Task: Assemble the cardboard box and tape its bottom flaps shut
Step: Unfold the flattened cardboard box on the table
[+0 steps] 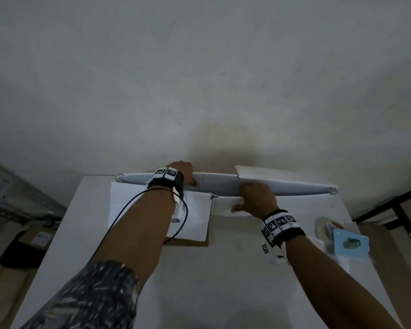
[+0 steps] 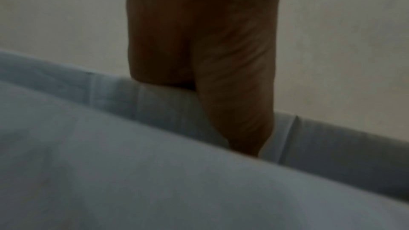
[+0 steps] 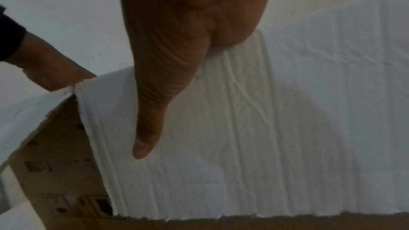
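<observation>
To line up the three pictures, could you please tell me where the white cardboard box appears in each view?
Head: the white cardboard box lies flattened along the table's far edge, mid-frame.
Left wrist: it fills the lower half.
Right wrist: its ribbed flap spans the centre and right.
Shared landmark: the left hand on the box's far edge, also at left in the right wrist view.

no legible text, marker tags unreadable

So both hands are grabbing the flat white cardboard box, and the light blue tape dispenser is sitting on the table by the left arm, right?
Nearly. Both hands, left and right, do grip the flat white cardboard box. But the head view shows the light blue tape dispenser sitting on the white table by the right arm, not the left.
</observation>
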